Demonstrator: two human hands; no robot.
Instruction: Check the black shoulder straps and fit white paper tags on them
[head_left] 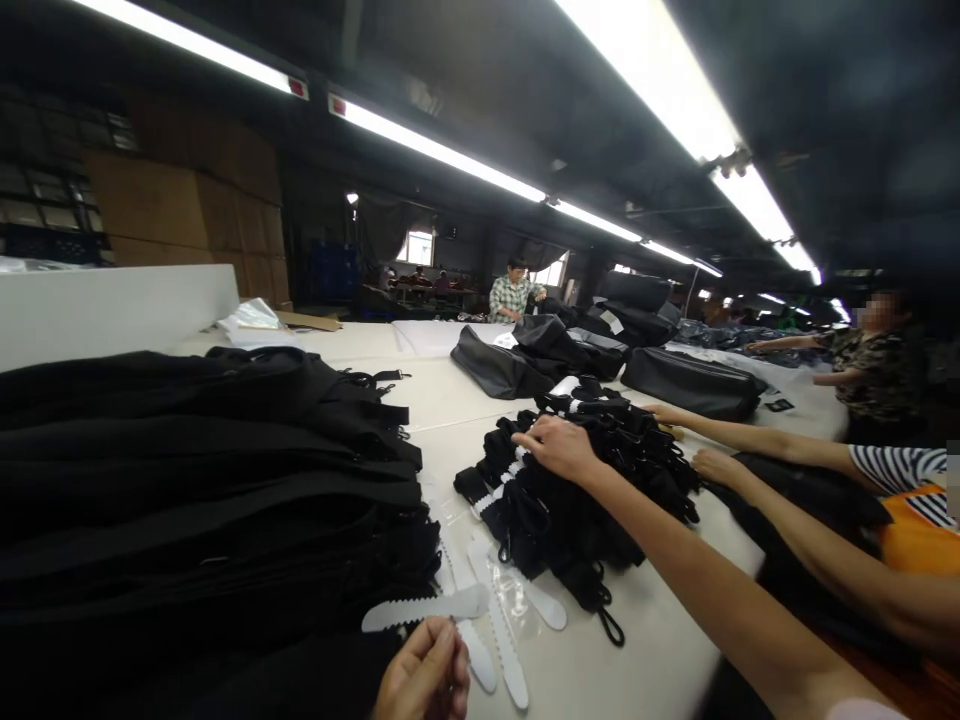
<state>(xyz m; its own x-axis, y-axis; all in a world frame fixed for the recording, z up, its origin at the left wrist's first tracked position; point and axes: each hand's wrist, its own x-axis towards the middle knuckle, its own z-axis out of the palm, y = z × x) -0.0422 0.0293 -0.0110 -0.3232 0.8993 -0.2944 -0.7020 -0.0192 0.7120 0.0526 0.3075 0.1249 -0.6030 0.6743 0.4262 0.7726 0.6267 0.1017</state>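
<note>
Two strip-lit rows lit your white table (660, 640); left hand (424, 675) pinched a scalloped strip (427, 608), right hand (559, 447) fingers spread on black straps (570, 500).

Garment factory floor: long white tabletop (450, 400), stacked black fabric (187, 470), strap heap (577, 480), workers along it, fluorescent strip lights (675, 90).

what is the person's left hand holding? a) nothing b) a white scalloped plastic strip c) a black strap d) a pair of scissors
b: the left hand pinches one end of a white scalloped plastic strip at the bottom of the view, while the right hand rests on the pile of black straps.
</note>
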